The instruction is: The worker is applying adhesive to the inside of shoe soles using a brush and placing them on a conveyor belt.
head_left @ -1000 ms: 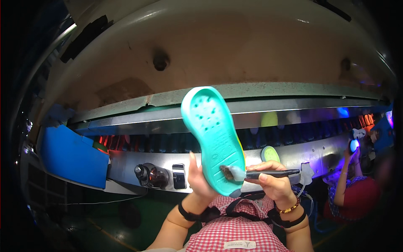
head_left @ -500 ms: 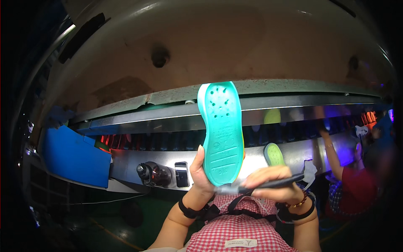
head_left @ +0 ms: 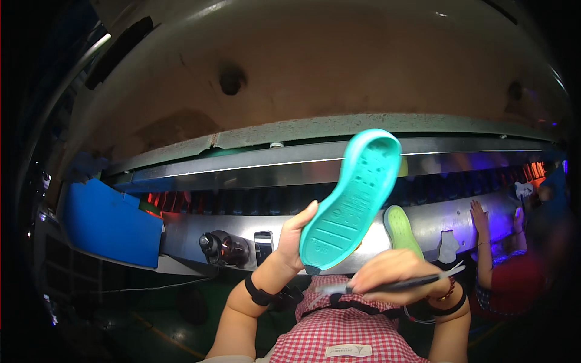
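Note:
A turquoise shoe sole [head_left: 350, 209] is held up over the bench, leaning to the right, its inner face with holes and ridges towards me. My left hand [head_left: 290, 242] is closed around its lower left edge, with the thumb along the side. My right hand [head_left: 390, 275] grips a brush [head_left: 417, 282] with a dark handle and a pale tip. The brush tip is below the sole's lower end, apart from it. A light green sole [head_left: 400, 227] rests on the metal bench behind my right hand.
On the metal bench [head_left: 184, 233] stand a dark bottle [head_left: 233, 251] and a phone [head_left: 264, 243]. A white cloth [head_left: 448, 247] lies to the right. A conveyor [head_left: 242, 202] runs behind. A blue panel [head_left: 109, 224] is at left; a co-worker in red [head_left: 514, 281] at right.
The turquoise sole has swung from nearly upright to a rightward lean. The brush tip has come away from its lower end as my right hand moved down. The co-worker's hand has drawn back from the conveyor.

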Demonstrator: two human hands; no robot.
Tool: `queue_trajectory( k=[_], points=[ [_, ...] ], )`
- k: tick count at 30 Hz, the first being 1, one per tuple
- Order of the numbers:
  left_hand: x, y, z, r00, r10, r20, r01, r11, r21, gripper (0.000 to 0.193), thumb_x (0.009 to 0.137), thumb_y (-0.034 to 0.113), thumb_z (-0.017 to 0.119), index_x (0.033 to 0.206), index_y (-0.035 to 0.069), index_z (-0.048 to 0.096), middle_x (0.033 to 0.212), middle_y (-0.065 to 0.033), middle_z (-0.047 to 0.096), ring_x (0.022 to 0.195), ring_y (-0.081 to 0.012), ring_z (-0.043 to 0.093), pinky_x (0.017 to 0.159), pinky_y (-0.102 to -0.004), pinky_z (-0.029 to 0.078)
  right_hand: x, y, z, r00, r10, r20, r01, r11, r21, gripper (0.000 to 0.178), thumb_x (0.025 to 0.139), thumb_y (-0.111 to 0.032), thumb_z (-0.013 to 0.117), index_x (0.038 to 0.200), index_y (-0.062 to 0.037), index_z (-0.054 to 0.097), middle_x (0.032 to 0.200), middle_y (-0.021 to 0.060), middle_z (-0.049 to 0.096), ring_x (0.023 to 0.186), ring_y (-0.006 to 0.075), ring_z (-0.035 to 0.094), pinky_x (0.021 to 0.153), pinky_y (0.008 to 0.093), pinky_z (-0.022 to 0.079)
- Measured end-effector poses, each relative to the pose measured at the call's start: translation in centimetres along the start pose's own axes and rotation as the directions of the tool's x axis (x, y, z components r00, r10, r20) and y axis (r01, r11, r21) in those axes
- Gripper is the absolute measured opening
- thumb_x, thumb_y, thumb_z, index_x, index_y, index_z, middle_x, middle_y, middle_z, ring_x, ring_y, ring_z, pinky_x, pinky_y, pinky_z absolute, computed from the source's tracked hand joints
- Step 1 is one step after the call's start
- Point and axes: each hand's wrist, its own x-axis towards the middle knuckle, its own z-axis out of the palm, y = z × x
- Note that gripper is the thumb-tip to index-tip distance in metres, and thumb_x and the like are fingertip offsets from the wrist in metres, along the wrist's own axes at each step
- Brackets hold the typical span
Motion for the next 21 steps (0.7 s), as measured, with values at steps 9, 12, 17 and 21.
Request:
queue_trajectory(
  k=[9, 12, 17, 21],
  points=[
    [0.3, -0.2, 1.3, 0.953, -0.254, -0.167, 0.303, 0.829, 0.470, 0.050, 0.090, 0.027, 0.047, 0.129, -0.002, 0.038, 0.126, -0.0145, 0.046, 0.112, -0.0203, 0.049, 0.093, -0.0308, 0.040, -0.9, 0.7, -2.7, 0.977, 0.143, 0.156, -0.117, 0.979, -0.166, 0.023, 0.072, -0.001, 0.063, 0.095, -0.0036, 0.063, 0.097, 0.0110, 0.064, 0.092, 0.0252, 0.061, 0.079, 0.0342, 0.049],
    [0.3, 0.1, 0.9, 0.936, -0.295, -0.194, 0.353, 0.748, 0.562, 0.045, 0.091, 0.027, 0.045, 0.127, 0.001, 0.041, 0.119, -0.0117, 0.052, 0.104, -0.0172, 0.053, 0.085, -0.0290, 0.046, -1.4, 1.1, -2.7, 0.969, 0.226, 0.102, -0.218, 0.972, -0.085, 0.022, 0.072, -0.001, 0.063, 0.093, -0.0047, 0.064, 0.096, 0.0097, 0.065, 0.091, 0.0253, 0.061, 0.078, 0.0346, 0.049],
    [-0.5, 0.2, 0.2, 0.927, -0.298, -0.226, 0.373, 0.771, 0.516, 0.048, 0.091, 0.028, 0.046, 0.129, 0.000, 0.038, 0.122, -0.0133, 0.050, 0.105, -0.0173, 0.053, 0.087, -0.0280, 0.044, -0.9, 0.2, -3.6, 0.959, 0.195, 0.206, -0.100, 0.913, -0.396, 0.023, 0.072, -0.007, 0.060, 0.095, -0.0070, 0.064, 0.099, 0.0095, 0.064, 0.089, 0.0252, 0.062, 0.074, 0.0323, 0.050],
    [-0.5, 0.4, 0.4, 0.935, -0.292, -0.202, 0.355, 0.755, 0.552, 0.049, 0.091, 0.028, 0.046, 0.130, 0.000, 0.037, 0.123, -0.0138, 0.049, 0.106, -0.0177, 0.053, 0.087, -0.0285, 0.044, -1.9, 0.6, -3.6, 0.940, 0.283, 0.190, -0.189, 0.896, -0.401, 0.024, 0.072, -0.007, 0.061, 0.096, -0.0076, 0.064, 0.098, 0.0091, 0.064, 0.087, 0.0249, 0.063, 0.074, 0.0322, 0.050]
  ],
)
